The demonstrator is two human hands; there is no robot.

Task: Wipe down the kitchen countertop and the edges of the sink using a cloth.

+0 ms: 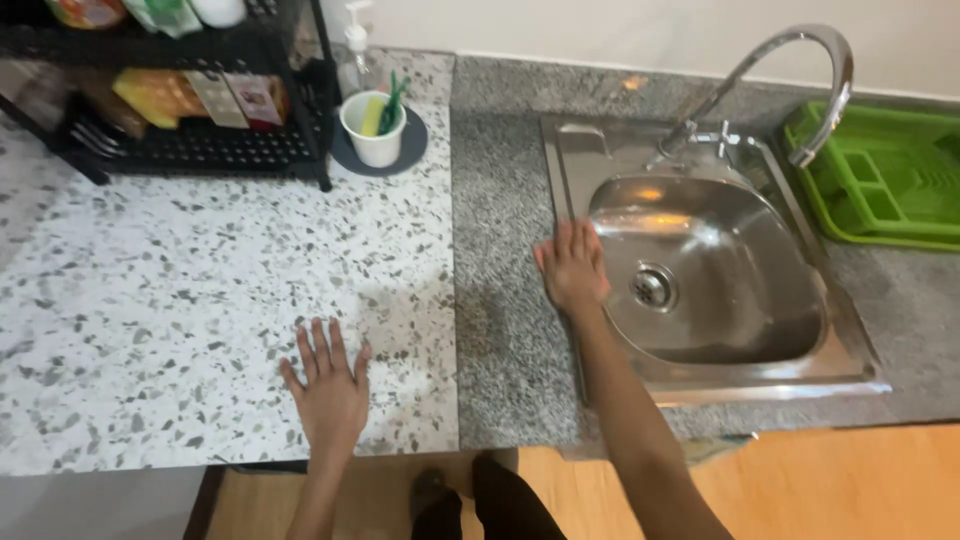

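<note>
The steel sink [700,290] serves as the reference landmark. The right hand [573,266] lies flat, palm down and fingers extended, on the left rim of the sink, with the fingertips pointing away from the person; it grasps nothing. The forearm runs back from the hand across the front left corner of the sink. The left hand [328,388] rests well to the left of the sink on the speckled white countertop [160,300], palm down with the fingers spread; it is likewise released and holds nothing. A strip of darker grey granite [500,300] separates the white countertop from the sink and surrounds the basin. The drain [653,286] sits near the middle of the basin, just right of the right hand. The curved faucet [790,70] rises from the far edge of the sink and arches toward its right side. A green dish rack [885,175] stands to the right of the sink, behind its far right corner. To the far left of the sink, a white cup [374,128] holding utensils stands on a dark round coaster, beside a black wire shelf [190,140] loaded with packets. A soap dispenser [355,55] stands behind the cup.
</note>
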